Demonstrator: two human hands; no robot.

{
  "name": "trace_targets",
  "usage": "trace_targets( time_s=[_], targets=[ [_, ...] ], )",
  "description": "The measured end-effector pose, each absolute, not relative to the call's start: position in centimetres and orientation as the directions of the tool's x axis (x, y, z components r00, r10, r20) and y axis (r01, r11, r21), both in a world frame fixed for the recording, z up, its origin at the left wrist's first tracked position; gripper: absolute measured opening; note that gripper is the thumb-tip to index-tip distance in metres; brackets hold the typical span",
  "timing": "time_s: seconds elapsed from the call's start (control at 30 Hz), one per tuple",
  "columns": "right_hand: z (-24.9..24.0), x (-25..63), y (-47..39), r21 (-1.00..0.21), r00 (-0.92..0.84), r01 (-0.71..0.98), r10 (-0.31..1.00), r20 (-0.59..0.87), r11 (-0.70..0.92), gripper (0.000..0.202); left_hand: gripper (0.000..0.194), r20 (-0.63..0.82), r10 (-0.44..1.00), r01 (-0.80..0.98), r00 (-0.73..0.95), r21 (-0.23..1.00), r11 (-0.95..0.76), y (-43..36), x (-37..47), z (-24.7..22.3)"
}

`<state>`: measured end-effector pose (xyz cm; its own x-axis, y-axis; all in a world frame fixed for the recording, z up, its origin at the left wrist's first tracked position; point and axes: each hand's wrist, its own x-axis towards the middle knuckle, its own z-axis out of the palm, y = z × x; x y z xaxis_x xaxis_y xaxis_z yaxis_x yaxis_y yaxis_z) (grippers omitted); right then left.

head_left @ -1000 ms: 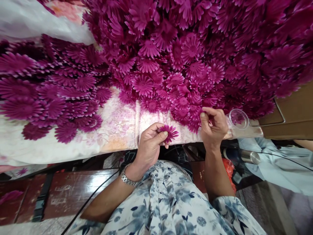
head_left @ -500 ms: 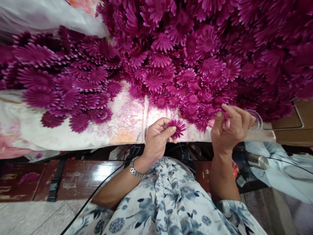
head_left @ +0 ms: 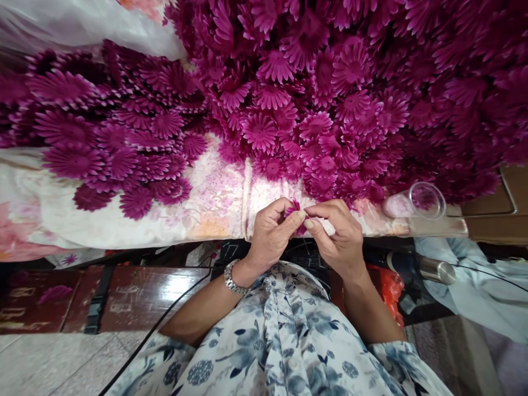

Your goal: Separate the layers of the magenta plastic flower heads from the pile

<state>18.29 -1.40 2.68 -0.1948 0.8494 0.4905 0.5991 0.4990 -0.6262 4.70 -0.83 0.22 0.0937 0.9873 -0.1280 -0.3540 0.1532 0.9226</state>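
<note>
At the table's front edge, my left hand (head_left: 273, 234) pinches a small magenta flower (head_left: 295, 209) between thumb and fingers. My right hand (head_left: 339, 234) meets it from the right, thumb and forefinger pressed together at the flower's centre. Whatever lies between those right fingertips is too small to make out. Both hands partly cover the petals. Beyond them a large heap of magenta flowers (head_left: 259, 132) spreads over the cloth, and a smaller pile (head_left: 119, 162) lies to the left.
A clear plastic cup (head_left: 427, 201) lies on its side on the patterned cloth (head_left: 214, 214), right of my hands. White plastic sheeting (head_left: 94, 27) is at the back left. Below the table edge are a dark bottle (head_left: 435, 269) and a red bag (head_left: 390, 291).
My right hand has moved left from beside the plastic cup to the flower in my left hand, uncovering the cup. My left hand still holds the flower.
</note>
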Motion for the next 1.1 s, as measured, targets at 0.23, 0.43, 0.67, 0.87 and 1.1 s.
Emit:
trace_targets(
  time_s=[0.23,0.43,0.67,0.87,1.1],
  targets=[
    [2.8,18.1,-1.3,-0.781,-0.164,0.501,0.927,0.337,0.373,0.003,0.024,-0.128,0.984,-0.421,0.120,0.891,0.168,-1.3,4.5,0.6],
    [2.3,18.2,-1.3,-0.805,-0.109,0.464,0.926,0.362,0.369,0.011,0.017,-0.159,0.983,-0.460,0.095,0.868,0.185,-1.4,4.1,0.3],
    [2.0,18.2,-1.1,-0.995,-0.153,0.090,0.988,0.029,0.043,0.019,0.009,-0.033,0.998,-0.447,0.052,0.893,0.053,-1.4,4.1,0.4],
    [2.0,17.9,-1.1,-0.991,-0.089,0.107,0.994,0.066,0.076,0.010,0.012,-0.088,0.993,-0.411,0.079,0.905,0.113,-1.8,3.8,0.5],
    [2.3,17.6,-1.4,-0.871,-0.022,0.403,0.955,0.296,0.279,0.007,0.011,-0.060,0.990,-0.419,0.124,0.902,0.107,-1.8,3.7,0.8]
  ],
)
